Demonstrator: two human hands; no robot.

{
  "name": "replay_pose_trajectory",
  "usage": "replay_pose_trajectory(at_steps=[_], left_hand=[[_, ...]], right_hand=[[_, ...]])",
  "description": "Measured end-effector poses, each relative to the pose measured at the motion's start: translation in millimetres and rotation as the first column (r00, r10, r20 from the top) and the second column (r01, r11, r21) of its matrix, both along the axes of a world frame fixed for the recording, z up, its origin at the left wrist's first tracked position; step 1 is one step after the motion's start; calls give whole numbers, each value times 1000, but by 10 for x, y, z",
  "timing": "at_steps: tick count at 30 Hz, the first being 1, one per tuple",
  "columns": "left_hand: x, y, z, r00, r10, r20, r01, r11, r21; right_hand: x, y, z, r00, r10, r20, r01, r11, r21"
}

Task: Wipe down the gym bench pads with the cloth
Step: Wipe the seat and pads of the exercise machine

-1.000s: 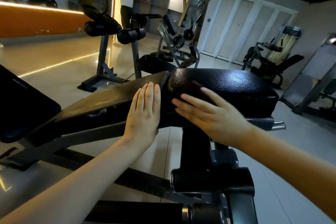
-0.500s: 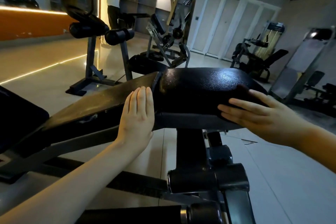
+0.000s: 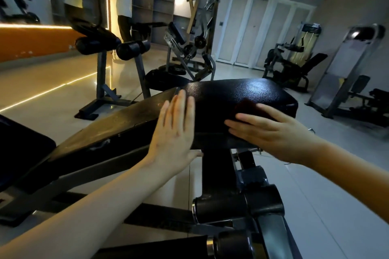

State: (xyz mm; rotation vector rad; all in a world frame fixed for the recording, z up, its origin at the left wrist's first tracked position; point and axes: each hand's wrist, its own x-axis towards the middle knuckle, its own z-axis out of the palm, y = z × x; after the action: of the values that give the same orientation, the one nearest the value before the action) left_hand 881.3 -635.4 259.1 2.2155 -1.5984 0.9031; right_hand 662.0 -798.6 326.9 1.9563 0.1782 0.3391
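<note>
The black seat pad [image 3: 227, 94] of the bench lies in the middle of the view, with the long sloping back pad [image 3: 117, 124] joining it on the left. A dark red cloth [image 3: 247, 105] lies on the seat pad's near right part. My right hand [image 3: 271, 132] presses on the cloth with straight fingers pointing left. My left hand [image 3: 174, 130] rests flat on the near side of the bench where the two pads meet, fingers straight and pointing up.
Foam leg rollers [image 3: 235, 206] on the bench frame stick out just below my hands. Another black pad [image 3: 19, 149] is at the left edge. Other machines [image 3: 189, 44] stand behind and at the right [image 3: 294, 65]. A person [image 3: 123, 8] stands at the far wall.
My right hand has slid back left along the seat pad with the cloth, after reaching its right end half a second ago. My left hand has stayed at the pad joint.
</note>
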Motion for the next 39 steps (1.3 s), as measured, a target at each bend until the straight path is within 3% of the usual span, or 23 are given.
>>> replay_pose_trajectory(at_steps=[5, 9, 13, 17, 21, 23, 25, 28, 30, 32, 33, 36, 39], left_hand=[[-303, -278, 258, 993, -57, 101, 51, 997, 63], [-342, -305, 309, 992, -45, 118, 32, 994, 109], [-330, -305, 360, 990, -91, 110, 72, 984, 164], [-297, -301, 418, 985, -161, 55, 149, 974, 173], [-464, -430, 672, 977, -206, -62, 213, 966, 148], [-559, -611, 833, 951, -279, -133, 301, 932, 202], [-666, -788, 958, 919, -345, -190, 386, 888, 251], [-680, -933, 1001, 889, -401, -222, 452, 845, 285], [-651, -957, 982, 878, -417, -236, 472, 838, 274], [-648, -1000, 979, 867, -424, -261, 487, 832, 265], [-670, -1030, 993, 866, -420, -270, 487, 831, 269], [-774, -1152, 1049, 867, -400, -297, 479, 831, 281], [-830, -1187, 1082, 858, -384, -340, 481, 834, 272]], right_hand=[[-602, -251, -56, 968, -99, 232, 84, 994, 71], [-262, -105, -373, 895, -58, 442, -39, 977, 208], [241, 157, -426, 900, 9, 436, -83, 985, 151], [32, 63, -325, 927, -14, 375, -52, 985, 167], [-286, -74, -436, 829, -140, 542, -87, 924, 372], [-259, -21, -510, 755, -220, 618, -204, 816, 541], [-140, 92, -507, 660, -311, 684, -378, 650, 660], [-4, 254, -328, 537, -486, 689, -650, 282, 705], [-22, 333, -103, 489, -629, 604, -767, 19, 641], [-62, 291, 125, 513, -741, 433, -799, -229, 556], [-84, 218, 222, 535, -777, 332, -782, -308, 541], [-70, -34, 422, 568, -812, 136, -747, -439, 500], [58, -294, 486, 563, -821, 90, -759, -471, 449]])
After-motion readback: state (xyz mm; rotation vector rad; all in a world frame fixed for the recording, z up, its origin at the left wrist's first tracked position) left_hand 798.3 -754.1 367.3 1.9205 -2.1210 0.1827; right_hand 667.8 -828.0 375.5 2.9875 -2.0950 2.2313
